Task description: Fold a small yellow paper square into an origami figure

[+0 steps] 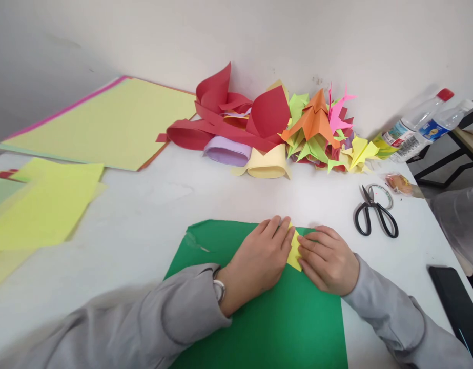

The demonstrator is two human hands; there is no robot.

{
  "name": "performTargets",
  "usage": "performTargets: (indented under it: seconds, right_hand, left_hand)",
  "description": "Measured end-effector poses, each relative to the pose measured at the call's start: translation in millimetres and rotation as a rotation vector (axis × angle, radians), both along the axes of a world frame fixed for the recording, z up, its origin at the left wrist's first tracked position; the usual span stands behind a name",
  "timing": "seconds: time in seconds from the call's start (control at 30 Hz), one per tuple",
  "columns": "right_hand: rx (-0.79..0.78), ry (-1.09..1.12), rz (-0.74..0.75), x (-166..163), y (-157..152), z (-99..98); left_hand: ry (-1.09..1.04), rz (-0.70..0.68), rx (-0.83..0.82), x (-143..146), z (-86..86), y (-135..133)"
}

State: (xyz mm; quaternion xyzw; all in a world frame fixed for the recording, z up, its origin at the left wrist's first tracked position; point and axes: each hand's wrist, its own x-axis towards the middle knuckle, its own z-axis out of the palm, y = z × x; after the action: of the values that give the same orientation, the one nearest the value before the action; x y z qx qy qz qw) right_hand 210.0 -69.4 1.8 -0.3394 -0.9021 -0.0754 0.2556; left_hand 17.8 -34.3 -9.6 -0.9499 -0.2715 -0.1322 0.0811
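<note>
A small folded piece of yellow paper [293, 256] lies on a green sheet [259, 328] in front of me. My left hand [259, 259] covers its left side, fingers close together and pressing on it. From the right, my right hand [328, 259] grips the paper's edge with bent fingers. Both hands hide part of the paper, so its full shape cannot be made out. The green sheet rests on the white table, its far edge slightly curled and a clear strip stuck near its far left corner.
Black-handled scissors [374, 212] and a tape roll [381, 196] lie to the right, near a phone [455, 307]. Folded paper shapes [315, 123] and red paper loops [224, 123] stand along the wall. Large sheets [105, 123] and yellow paper [40, 210] are left; bottles [428, 123] far right.
</note>
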Motion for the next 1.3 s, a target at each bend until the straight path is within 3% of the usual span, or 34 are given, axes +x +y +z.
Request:
performTargets:
  seconds: [0.23,0.9,1.3]
  right_hand:
    - [-0.07,-0.05,-0.05,-0.2,2.8,-1.0]
    - [0.055,-0.311,-0.023,-12.8,-9.0,6.2]
    - [0.054,-0.309,-0.024,-12.6,-14.0,2.9]
  left_hand:
    - [0.039,0.007,-0.015,0.4,0.6,1.1]
    - [0.058,0.008,-0.013,1.0,-0.5,-1.0]
    - [0.122,0.013,-0.02,3.5,6.4,0.0]
